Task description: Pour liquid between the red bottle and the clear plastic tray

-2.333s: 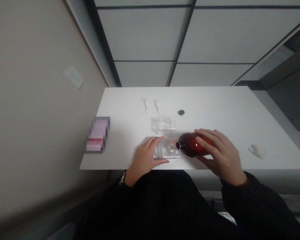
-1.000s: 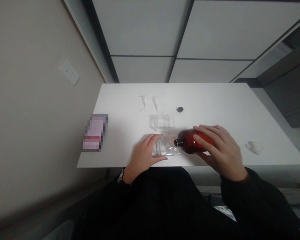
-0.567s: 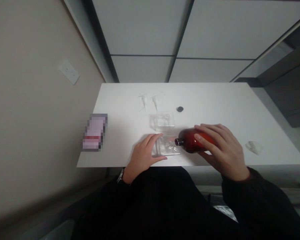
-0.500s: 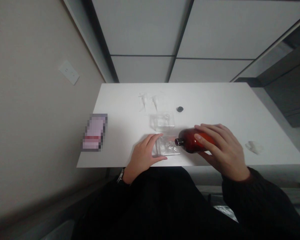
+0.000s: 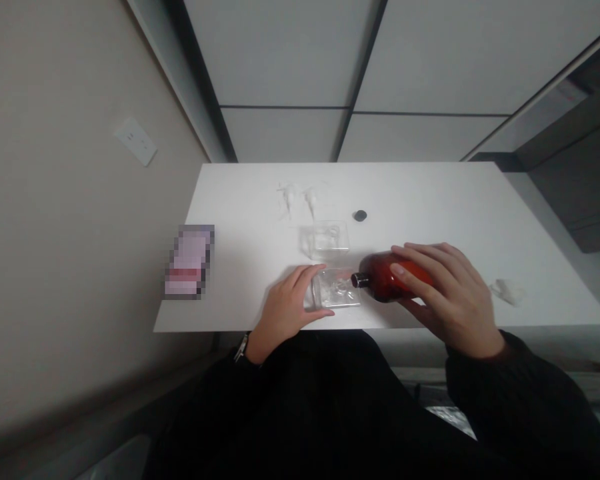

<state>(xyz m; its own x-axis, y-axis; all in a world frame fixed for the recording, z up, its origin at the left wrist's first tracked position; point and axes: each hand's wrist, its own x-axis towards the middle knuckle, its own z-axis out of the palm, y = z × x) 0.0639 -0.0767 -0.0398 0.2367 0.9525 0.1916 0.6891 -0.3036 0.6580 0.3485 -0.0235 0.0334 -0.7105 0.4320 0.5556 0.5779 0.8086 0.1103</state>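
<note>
My right hand (image 5: 447, 297) is wrapped round a reddish-brown bottle (image 5: 387, 277), tipped on its side with its uncapped neck pointing left. The mouth is over the right part of a clear square container (image 5: 347, 300) near the table's front edge. My left hand (image 5: 293, 300) grips that container from its left side, thumb at the near edge and fingers at the far edge. Something clear and shiny shows inside it; I cannot tell whether it is liquid. A second clear container (image 5: 330, 250) stands just behind, apart from both hands.
Behind the containers, a small dark round cap (image 5: 361, 215) lies on the white table (image 5: 430, 200). Two small whitish objects with thin strands (image 5: 310, 199) lie farther back. A pale crumpled piece (image 5: 507, 292) is at the right, a blurred-out pink item (image 5: 190, 260) at the left.
The view has shifted very slightly. Both hands keep their holds, and the bottle stays tipped over the near container, its mouth a touch farther right.
</note>
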